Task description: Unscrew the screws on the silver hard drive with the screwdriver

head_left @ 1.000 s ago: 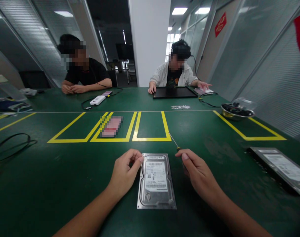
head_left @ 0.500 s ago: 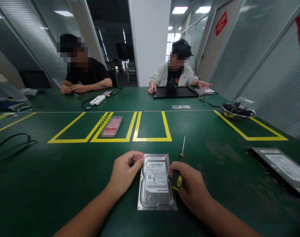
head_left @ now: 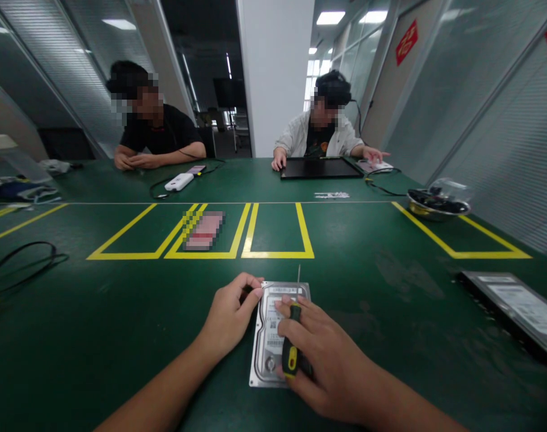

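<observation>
A silver hard drive [head_left: 266, 354] with a white printed label lies face up on the green table, directly in front of me. The thumb and fingers of my left hand [head_left: 232, 309] close on its upper left corner. In my right hand [head_left: 320, 354] is a black and yellow screwdriver [head_left: 292, 348], held over the right half of the drive. Its thin metal shaft points away from me, past the drive's far edge. My right hand covers much of the label and the drive's right side.
Another drive [head_left: 520, 306] lies at the right. Yellow tape frames [head_left: 280, 255] mark the table, one around a pinkish blurred item [head_left: 205, 231]. A bowl of dark things [head_left: 438, 207] stands far right. Across the table sit two people, one touching a black flat panel [head_left: 322, 168].
My right hand has moved left with the screwdriver, from beside the drive to over it, and now lies more along the handle. My left hand stays at the corner.
</observation>
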Demonstrator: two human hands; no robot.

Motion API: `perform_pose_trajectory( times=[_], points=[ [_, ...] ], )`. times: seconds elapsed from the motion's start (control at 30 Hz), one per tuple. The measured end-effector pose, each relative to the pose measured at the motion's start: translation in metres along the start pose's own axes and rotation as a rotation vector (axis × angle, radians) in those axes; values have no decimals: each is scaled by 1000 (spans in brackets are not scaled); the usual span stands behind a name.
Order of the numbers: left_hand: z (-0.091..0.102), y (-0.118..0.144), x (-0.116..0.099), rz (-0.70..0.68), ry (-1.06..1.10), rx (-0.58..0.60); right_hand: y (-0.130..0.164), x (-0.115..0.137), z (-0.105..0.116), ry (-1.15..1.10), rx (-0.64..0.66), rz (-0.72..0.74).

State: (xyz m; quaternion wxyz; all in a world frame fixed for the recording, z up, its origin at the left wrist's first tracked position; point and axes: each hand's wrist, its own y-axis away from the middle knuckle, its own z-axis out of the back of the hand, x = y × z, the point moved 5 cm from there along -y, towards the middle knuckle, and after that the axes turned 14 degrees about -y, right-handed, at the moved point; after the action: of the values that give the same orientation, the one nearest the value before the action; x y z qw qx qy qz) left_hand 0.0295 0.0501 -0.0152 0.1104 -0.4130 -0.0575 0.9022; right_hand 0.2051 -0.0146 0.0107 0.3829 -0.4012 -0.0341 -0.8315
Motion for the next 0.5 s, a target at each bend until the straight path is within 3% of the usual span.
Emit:
perform_pose_trajectory(
  times=[0.33,0.5],
  points=[
    [0,2,-10,-23,-87,46,14,3,3,-59,26,-28],
    [1,3,-12,-11,-80,70,21,-6,7,-159,-158,11]
  ],
)
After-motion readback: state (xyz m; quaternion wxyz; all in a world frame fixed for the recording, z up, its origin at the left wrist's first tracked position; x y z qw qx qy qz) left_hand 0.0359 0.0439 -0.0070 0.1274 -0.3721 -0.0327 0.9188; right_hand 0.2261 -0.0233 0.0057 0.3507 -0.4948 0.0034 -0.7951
